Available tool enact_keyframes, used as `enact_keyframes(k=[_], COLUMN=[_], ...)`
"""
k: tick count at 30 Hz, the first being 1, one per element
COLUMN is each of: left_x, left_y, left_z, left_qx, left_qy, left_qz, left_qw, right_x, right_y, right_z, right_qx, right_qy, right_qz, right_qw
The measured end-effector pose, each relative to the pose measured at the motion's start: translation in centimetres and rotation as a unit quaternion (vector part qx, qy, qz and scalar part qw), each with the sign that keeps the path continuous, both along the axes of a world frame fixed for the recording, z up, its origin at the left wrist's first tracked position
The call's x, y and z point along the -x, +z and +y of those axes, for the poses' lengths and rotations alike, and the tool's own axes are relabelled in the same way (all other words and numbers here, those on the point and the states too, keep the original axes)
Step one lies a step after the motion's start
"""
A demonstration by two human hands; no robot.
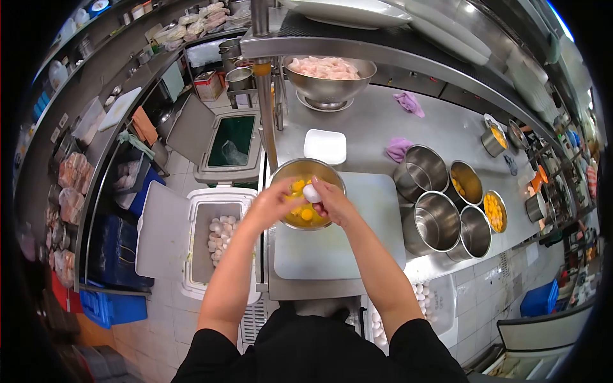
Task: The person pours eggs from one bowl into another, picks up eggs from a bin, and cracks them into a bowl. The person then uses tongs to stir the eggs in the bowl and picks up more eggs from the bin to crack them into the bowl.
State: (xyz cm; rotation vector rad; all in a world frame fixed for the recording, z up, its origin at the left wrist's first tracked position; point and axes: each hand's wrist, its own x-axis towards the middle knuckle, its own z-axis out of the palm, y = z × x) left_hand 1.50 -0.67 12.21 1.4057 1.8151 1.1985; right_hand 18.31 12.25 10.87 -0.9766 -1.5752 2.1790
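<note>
Cracking, seemingly: right grip (332,203) pinches an egg (311,193), bowl (301,166) below; left grip (273,204), closure unclear, should help split it.

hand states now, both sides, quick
Left hand: loosely open, blurred; can't tell if it touches the egg.
Right hand: closed, holding a white egg over the metal bowl.

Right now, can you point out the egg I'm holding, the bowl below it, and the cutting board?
Egg (311,194): head view, middle of its white shell.
Metal bowl (313,166): head view, far inner wall, above the yolks.
Cutting board (319,255): head view, bare top, near side.
</note>
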Motion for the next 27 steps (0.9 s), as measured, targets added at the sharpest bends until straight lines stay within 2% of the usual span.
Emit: enact_keyframes(k=[1,4,6,7,9,10,12,13,15,18,22,25,27], left_x=[-1.1,-1.2,-0.8,-0.7,-0.8,-0.6,-0.1,-0.1,-0.3,0.1,1.3,2.4,2.8], left_y=[0.4,-0.6,-1.0,-1.3,-0.8,-0.8,-0.9,-0.8,0.4,0.1,-0.1,-1.2,-1.8], left_z=[0.7,2.5,2.9,3.0,2.8,2.9,3.0,2.9,2.5,2.3,1.0,0.2,-0.1], left_qx=[0.013,-0.028,-0.017,-0.022,-0.034,-0.034,-0.062,-0.062,-0.129,-0.157,-0.14,-0.147,-0.142], left_qy=[-0.062,-0.101,-0.108,-0.108,-0.103,-0.105,-0.111,-0.112,-0.093,-0.038,-0.022,-0.008,-0.02], left_qz=[0.007,-0.052,-0.039,-0.035,-0.036,-0.037,-0.035,-0.037,-0.004,0.031,0.014,-0.024,-0.031], left_qw=[0.998,0.993,0.993,0.993,0.993,0.993,0.991,0.991,0.987,0.986,0.99,0.989,0.989], right_x=[0.2,0.4,0.5,0.5,0.5,0.5,0.4,0.7,1.4,2.8,4.6,5.5,5.8], right_y=[0.1,0.1,0.0,0.0,0.2,0.4,2.1,2.9,4.4,4.9,4.4,3.2,3.2], right_z=[-0.1,-0.5,-0.5,-0.5,0.0,0.3,0.3,0.1,-0.5,-1.3,-2.4,-3.0,-3.3], right_qx=[-0.003,-0.061,-0.261,-0.259,-0.448,-0.447,-0.557,-0.557,-0.61,-0.65,-0.668,-0.632,-0.604], right_qy=[0.002,-0.001,-0.035,-0.038,-0.018,-0.02,0.029,0.029,0.029,0.002,-0.02,-0.03,0.022], right_qz=[-0.002,-0.009,-0.045,-0.046,-0.086,-0.088,-0.133,-0.135,-0.236,-0.215,-0.163,-0.138,-0.163], right_qw=[1.0,0.998,0.964,0.964,0.89,0.89,0.819,0.819,0.756,0.729,0.726,0.762,0.78])
